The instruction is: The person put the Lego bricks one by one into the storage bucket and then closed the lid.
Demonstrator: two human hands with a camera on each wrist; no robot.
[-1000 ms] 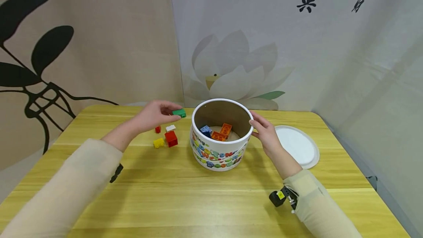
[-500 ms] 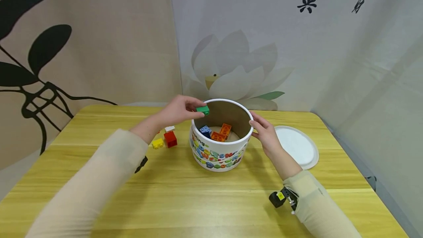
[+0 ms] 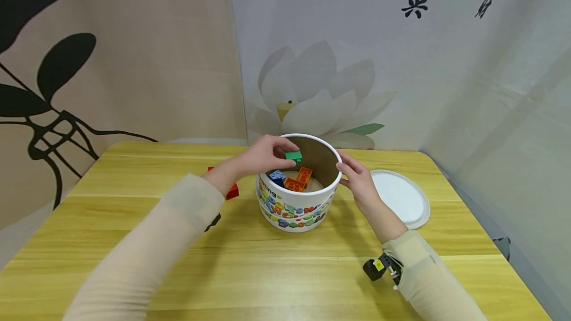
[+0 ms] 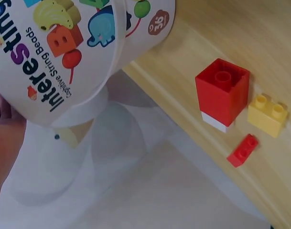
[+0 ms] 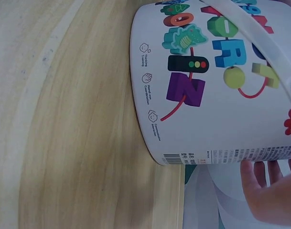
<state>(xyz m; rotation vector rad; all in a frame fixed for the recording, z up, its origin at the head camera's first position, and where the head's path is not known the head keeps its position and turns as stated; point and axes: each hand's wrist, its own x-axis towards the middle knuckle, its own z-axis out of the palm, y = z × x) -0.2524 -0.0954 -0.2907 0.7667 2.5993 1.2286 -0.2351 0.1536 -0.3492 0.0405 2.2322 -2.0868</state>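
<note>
My left hand (image 3: 263,155) pinches a green toy brick (image 3: 294,156) between thumb and fingers, over the mouth of a round white bucket (image 3: 294,216) with colourful letters printed on its side. Inside the bucket lie two orange bricks (image 3: 305,175) and a blue brick (image 3: 277,175). At the bucket's right side, my right hand (image 3: 362,182) holds it by the rim, thumb near the edge and fingers against the outer wall. The right wrist view shows those fingers (image 5: 260,176) touching the bucket wall. The left wrist view does not show the green brick.
Left of the bucket are a large red brick (image 4: 221,95), a yellow brick (image 4: 267,117), a small red brick (image 4: 242,150) and a partly hidden white piece (image 4: 215,121). A round white lid (image 3: 399,199) lies to the right. Behind the wooden table (image 3: 276,271) hangs a printed cloth (image 3: 178,63).
The left hand has carried the green brick rightward, from beside the bucket to over its opening. The left forearm now covers part of the loose bricks. My right hand and the bucket have stayed put.
</note>
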